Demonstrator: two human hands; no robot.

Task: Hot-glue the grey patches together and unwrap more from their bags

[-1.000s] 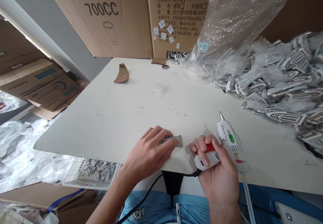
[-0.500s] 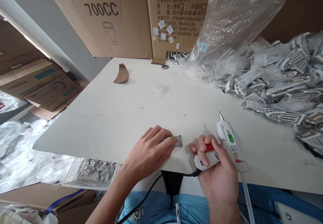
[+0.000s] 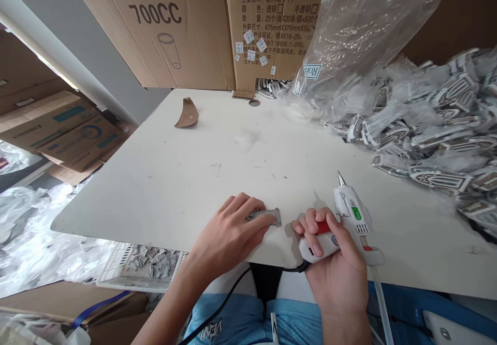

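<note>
My left hand (image 3: 236, 226) rests on the white table near its front edge. Its fingers are closed around a small grey flat piece (image 3: 275, 217) with a frame-like end, which lies on the tabletop and is partly hidden by the fingers. In my right hand (image 3: 336, 262) is a white hot glue gun (image 3: 352, 213) with a red trigger, my fingers wrapped round its handle. The gun's metal nozzle points away from me, and a clear glue stick (image 3: 380, 301) sticks out of its rear end.
A heap of plastic-wrapped grey pieces (image 3: 438, 132) covers the table's right side, beside a clear plastic bag (image 3: 361, 29). Cardboard boxes (image 3: 186, 49) stand at the back. A brown cardboard scrap (image 3: 188, 113) lies far left. Below the left edge sits a white basket (image 3: 112, 277) of small grey parts.
The thumb or forefinger of my left hand has shifted very slightly on the grey piece, leaving a little more of it showing. The glue gun stays practically in place.
</note>
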